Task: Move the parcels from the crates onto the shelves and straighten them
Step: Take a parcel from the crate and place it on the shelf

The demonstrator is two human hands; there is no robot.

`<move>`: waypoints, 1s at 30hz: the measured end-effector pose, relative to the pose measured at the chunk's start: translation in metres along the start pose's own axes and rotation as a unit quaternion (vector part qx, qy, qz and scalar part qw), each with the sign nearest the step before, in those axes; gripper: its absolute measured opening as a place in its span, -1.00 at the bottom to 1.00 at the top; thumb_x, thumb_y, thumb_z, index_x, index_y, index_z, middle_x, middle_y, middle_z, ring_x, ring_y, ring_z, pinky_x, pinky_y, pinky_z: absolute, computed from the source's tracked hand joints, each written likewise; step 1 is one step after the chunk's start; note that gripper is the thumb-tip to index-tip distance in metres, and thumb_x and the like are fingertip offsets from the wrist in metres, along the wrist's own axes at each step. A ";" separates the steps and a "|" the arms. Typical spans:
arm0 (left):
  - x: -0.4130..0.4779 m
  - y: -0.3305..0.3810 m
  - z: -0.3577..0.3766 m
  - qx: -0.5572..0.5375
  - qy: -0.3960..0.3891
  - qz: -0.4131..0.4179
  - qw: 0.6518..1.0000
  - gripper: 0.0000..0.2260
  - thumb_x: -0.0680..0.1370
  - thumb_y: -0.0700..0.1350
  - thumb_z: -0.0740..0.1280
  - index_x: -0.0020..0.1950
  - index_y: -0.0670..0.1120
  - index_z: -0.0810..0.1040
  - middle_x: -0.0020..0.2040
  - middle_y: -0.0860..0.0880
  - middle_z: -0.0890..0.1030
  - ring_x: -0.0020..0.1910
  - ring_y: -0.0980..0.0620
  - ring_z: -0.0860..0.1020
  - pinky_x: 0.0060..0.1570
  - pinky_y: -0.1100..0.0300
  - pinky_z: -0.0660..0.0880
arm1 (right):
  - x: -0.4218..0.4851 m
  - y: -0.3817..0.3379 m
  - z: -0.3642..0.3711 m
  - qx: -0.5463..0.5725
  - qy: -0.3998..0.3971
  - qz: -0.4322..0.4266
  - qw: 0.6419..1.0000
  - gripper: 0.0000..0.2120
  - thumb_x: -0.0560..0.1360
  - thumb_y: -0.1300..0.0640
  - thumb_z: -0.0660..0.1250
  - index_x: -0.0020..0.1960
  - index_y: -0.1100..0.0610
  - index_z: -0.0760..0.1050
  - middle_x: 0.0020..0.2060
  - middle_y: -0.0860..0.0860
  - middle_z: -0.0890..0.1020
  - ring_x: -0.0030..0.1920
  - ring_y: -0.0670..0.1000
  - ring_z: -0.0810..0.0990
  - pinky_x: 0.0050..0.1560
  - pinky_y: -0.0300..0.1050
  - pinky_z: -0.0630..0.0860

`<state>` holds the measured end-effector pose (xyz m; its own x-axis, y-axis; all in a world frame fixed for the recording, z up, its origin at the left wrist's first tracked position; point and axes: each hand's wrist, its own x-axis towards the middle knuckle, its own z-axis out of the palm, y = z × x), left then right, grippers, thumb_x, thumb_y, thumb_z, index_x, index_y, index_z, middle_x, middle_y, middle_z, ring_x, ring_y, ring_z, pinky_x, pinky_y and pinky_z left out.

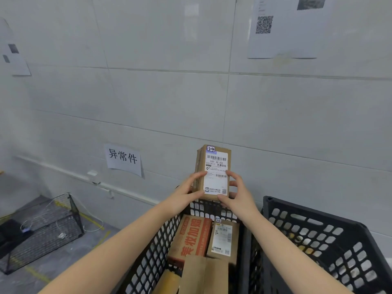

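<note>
A small brown cardboard parcel (pixel 214 166) with a white shipping label and a handwritten "2-4" tag is held upright above the black crate (pixel 148 257). My left hand (pixel 186 196) grips its left side and my right hand (pixel 237 196) grips its right side and lower corner. Inside the crate lie a box with large orange print (pixel 191 236), a labelled brown parcel (pixel 222 240) tagged "1-2", and plain cardboard boxes (pixel 203 274) nearer to me. No shelf is in view.
A second black lattice crate (pixel 331 238) stands to the right, its contents mostly hidden. A wire mesh cage (pixel 42 228) with cables sits on the floor at left. The tiled wall ahead carries a paper sign (pixel 124 159) and a QR notice (pixel 282 28).
</note>
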<state>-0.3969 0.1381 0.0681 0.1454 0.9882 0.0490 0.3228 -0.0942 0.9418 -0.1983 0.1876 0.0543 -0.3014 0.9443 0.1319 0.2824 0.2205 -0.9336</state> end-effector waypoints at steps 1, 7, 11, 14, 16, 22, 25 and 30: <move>0.002 0.002 0.003 -0.001 0.000 0.004 1.000 -0.53 0.64 -0.06 0.29 0.29 0.52 0.29 0.48 0.05 0.35 0.35 0.08 0.44 0.12 0.37 0.45 | -0.001 0.001 -0.004 -0.008 0.006 -0.004 1.000 -0.31 0.46 0.29 0.44 0.43 -0.16 0.23 0.20 -0.12 0.45 0.10 -0.02 0.62 -0.05 -0.02 0.66; 0.015 0.015 0.026 -0.054 -0.002 -0.002 0.999 -0.55 0.63 -0.13 0.31 0.34 0.38 0.32 0.35 0.26 0.40 0.22 0.07 0.58 0.19 0.14 0.56 | -0.017 0.000 -0.042 0.028 0.032 0.020 0.999 -0.40 0.53 0.18 0.39 0.43 -0.18 0.22 0.20 -0.11 0.50 0.04 -0.09 0.62 -0.13 -0.19 0.63; 0.028 0.023 0.051 -0.071 -0.040 0.016 0.997 -0.55 0.62 -0.09 0.33 0.38 0.36 0.31 0.39 0.29 0.36 0.26 0.03 0.57 0.32 -0.04 0.49 | -0.041 -0.003 -0.091 -0.099 0.060 0.053 0.992 -0.51 0.59 -0.01 0.28 0.48 -0.10 0.26 0.34 -0.04 0.48 0.26 -0.07 0.50 0.19 -0.17 0.45; 0.040 0.038 0.084 -0.060 -0.111 0.031 0.992 -0.54 0.63 -0.12 0.31 0.39 0.34 0.30 0.37 0.28 0.37 0.27 0.04 0.55 0.35 -0.06 0.45 | -0.070 0.003 -0.134 -0.238 0.065 0.085 0.965 -0.49 0.60 -0.05 0.26 0.52 -0.06 0.25 0.45 -0.05 0.38 0.44 -0.01 0.34 0.38 -0.09 0.27; 0.052 0.053 0.114 -0.053 -0.170 0.048 0.983 -0.53 0.63 -0.16 0.30 0.40 0.31 0.29 0.34 0.30 0.38 0.28 0.04 0.53 0.37 -0.03 0.42 | -0.093 0.005 -0.164 -0.307 0.091 0.113 0.941 -0.46 0.59 -0.09 0.25 0.53 -0.06 0.23 0.47 -0.05 0.36 0.44 0.00 0.33 0.40 -0.08 0.25; 0.077 0.110 0.244 -0.059 -0.343 0.105 0.932 -0.53 0.63 -0.17 0.29 0.37 0.33 0.30 0.26 0.31 0.41 0.25 0.09 0.54 0.29 0.11 0.46 | -0.210 0.019 -0.253 -0.433 0.210 0.228 0.846 -0.44 0.59 -0.19 0.14 0.53 0.00 0.23 0.47 0.06 0.35 0.49 0.12 0.23 0.46 0.00 0.14; 0.070 0.144 0.328 -0.056 -0.420 0.141 0.895 -0.53 0.63 -0.16 0.31 0.29 0.42 0.34 0.29 0.35 0.38 0.31 0.03 0.50 0.39 -0.10 0.38 | -0.299 0.022 -0.297 -0.457 0.280 0.306 0.787 -0.41 0.58 -0.27 0.04 0.51 -0.01 0.26 0.45 0.08 0.36 0.48 0.14 0.24 0.46 0.08 0.18; 0.006 0.212 0.493 -0.085 -0.539 0.191 0.816 -0.56 0.57 -0.13 0.35 0.20 0.43 0.39 0.29 0.37 0.38 0.27 0.03 0.52 0.36 -0.08 0.41 | -0.477 0.008 -0.359 -0.416 0.382 0.444 0.696 -0.42 0.59 -0.19 0.16 0.55 -0.05 0.16 0.57 0.09 0.11 0.55 0.11 0.09 0.53 0.13 0.01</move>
<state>0.1338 0.0640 0.1037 0.9727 0.2018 0.1148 -0.0597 -0.2608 0.9635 0.2746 -0.1737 0.1033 0.8102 0.5829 0.0614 0.5737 -0.7673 -0.2864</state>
